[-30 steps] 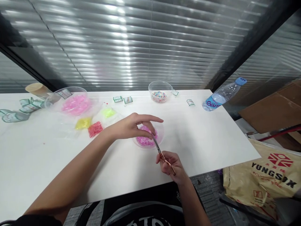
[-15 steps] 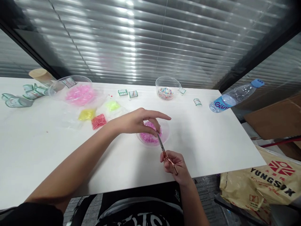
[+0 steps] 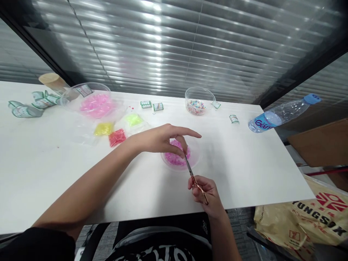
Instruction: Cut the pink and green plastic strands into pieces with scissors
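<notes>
My right hand (image 3: 206,194) is closed around the copper-coloured handles of a pair of small scissors (image 3: 193,180), whose blades point up and away and look nearly closed. Thumb and a finger of my left hand (image 3: 171,139) pinch together right at the blade tips, with the index finger stretched out. Whatever sits in that pinch is too small to make out. Below both hands is a shallow clear bowl (image 3: 195,157) with purple-pink bits (image 3: 175,158), partly covered by my left hand.
Yellow (image 3: 103,129), red (image 3: 117,137) and lime (image 3: 133,119) packets lie left, near a large clear bowl (image 3: 65,103) with pink contents. Farther back stand a bowl of multicoloured beads (image 3: 196,107) and several small labelled wrappers (image 3: 158,107). A tilted water bottle (image 3: 274,117) is at right.
The view has shifted slightly, so most things appear a little farther right. Both hands and the scissors keep almost the same pose over the bowl.
</notes>
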The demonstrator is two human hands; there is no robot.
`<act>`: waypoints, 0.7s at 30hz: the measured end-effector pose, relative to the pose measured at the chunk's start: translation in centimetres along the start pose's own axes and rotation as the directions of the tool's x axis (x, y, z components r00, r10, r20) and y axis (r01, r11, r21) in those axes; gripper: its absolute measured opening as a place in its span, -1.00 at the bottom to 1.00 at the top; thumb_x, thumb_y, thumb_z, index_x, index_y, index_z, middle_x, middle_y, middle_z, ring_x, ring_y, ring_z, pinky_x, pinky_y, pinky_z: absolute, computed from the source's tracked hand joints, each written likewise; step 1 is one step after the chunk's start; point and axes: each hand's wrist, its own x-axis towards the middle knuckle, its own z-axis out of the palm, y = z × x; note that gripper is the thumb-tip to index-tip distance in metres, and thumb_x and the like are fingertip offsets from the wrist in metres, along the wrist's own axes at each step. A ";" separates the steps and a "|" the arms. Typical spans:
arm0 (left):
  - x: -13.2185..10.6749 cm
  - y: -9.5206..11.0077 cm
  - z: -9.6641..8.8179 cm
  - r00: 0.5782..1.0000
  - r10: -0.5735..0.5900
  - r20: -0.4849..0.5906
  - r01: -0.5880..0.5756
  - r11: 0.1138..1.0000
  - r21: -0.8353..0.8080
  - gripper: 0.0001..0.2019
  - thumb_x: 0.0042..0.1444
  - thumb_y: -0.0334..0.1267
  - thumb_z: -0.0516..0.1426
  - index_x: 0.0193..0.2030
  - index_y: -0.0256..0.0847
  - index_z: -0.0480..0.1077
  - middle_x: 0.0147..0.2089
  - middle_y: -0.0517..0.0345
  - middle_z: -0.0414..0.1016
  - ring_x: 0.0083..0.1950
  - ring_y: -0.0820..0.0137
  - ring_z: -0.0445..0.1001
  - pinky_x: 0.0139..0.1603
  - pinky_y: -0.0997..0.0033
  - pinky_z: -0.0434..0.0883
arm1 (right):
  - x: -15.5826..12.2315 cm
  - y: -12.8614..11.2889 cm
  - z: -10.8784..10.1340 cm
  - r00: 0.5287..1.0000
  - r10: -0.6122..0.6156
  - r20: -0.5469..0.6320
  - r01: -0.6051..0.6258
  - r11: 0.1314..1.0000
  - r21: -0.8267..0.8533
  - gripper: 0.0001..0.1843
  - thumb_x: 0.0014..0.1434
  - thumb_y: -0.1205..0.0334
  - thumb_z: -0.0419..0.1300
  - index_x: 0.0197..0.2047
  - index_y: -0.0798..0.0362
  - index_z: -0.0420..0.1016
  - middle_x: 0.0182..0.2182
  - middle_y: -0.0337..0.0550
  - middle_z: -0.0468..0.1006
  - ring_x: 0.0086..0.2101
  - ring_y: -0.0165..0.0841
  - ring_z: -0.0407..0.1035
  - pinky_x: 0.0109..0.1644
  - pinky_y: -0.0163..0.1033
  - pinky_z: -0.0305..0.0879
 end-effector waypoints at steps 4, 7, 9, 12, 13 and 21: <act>-0.2 -0.1 -0.3 0.997 -0.024 -0.072 0.029 0.997 0.072 -0.49 0.17 -0.38 0.16 0.27 -0.10 0.25 -0.15 0.16 0.61 -0.03 0.43 0.52 -0.08 0.51 0.37 | 0.0 0.5 -0.3 0.998 -0.060 0.011 0.060 0.998 -0.006 -0.60 0.03 -0.09 0.33 -0.38 0.12 0.44 -0.68 -0.42 0.00 -0.66 -0.63 -0.21 -0.63 -0.43 -0.25; -0.3 -0.2 -0.6 0.990 -0.039 -0.134 0.060 0.985 0.161 -0.61 0.19 -0.33 0.15 0.17 -0.13 0.35 -0.14 0.16 0.60 -0.10 0.44 0.53 -0.12 0.51 0.38 | -0.1 0.8 -0.4 0.997 -0.079 -0.014 0.079 0.997 -0.021 -0.60 0.06 -0.09 0.31 -0.36 0.13 0.44 -0.67 -0.42 -0.01 -0.65 -0.62 -0.22 -0.63 -0.42 -0.26; -0.3 0.0 -0.5 0.984 -0.070 -0.167 0.112 0.960 0.257 -0.72 0.21 -0.29 0.13 0.06 -0.15 0.44 -0.16 0.15 0.60 -0.16 0.44 0.53 -0.18 0.51 0.37 | -0.2 0.9 -0.4 0.994 -0.101 -0.032 0.100 0.995 -0.017 -0.60 0.09 -0.10 0.28 -0.35 0.12 0.43 -0.66 -0.43 -0.02 -0.65 -0.61 -0.22 -0.62 -0.42 -0.25; -0.2 0.4 -0.2 0.976 -0.136 -0.167 0.194 0.893 0.406 -0.79 0.25 -0.24 0.09 -0.07 -0.18 0.51 -0.25 0.12 0.58 -0.27 0.43 0.51 -0.30 0.50 0.34 | -0.4 1.0 -0.4 0.990 -0.134 -0.037 0.134 0.991 -0.004 -0.61 0.12 -0.09 0.26 -0.34 0.12 0.43 -0.66 -0.44 -0.04 -0.65 -0.61 -0.23 -0.62 -0.42 -0.26; -0.1 0.5 -0.1 0.975 -0.154 -0.160 0.211 0.867 0.451 -0.78 0.26 -0.24 0.07 -0.08 -0.18 0.51 -0.27 0.11 0.58 -0.29 0.43 0.50 -0.32 0.49 0.33 | -0.4 1.0 -0.5 0.989 -0.142 -0.039 0.142 0.990 -0.001 -0.62 0.13 -0.08 0.26 -0.33 0.12 0.43 -0.66 -0.44 -0.04 -0.65 -0.62 -0.23 -0.62 -0.42 -0.27; 0.4 0.8 1.1 0.961 -0.245 -0.124 0.267 0.725 0.635 -0.73 0.18 -0.48 0.04 -0.09 -0.15 0.48 -0.11 0.15 0.49 -0.21 0.44 0.47 -0.30 0.48 0.29 | -0.3 1.2 -0.6 0.983 -0.172 -0.064 0.173 0.985 0.017 -0.67 0.20 -0.03 0.21 -0.30 0.11 0.41 -0.69 -0.45 -0.02 -0.66 -0.62 -0.20 -0.60 -0.42 -0.28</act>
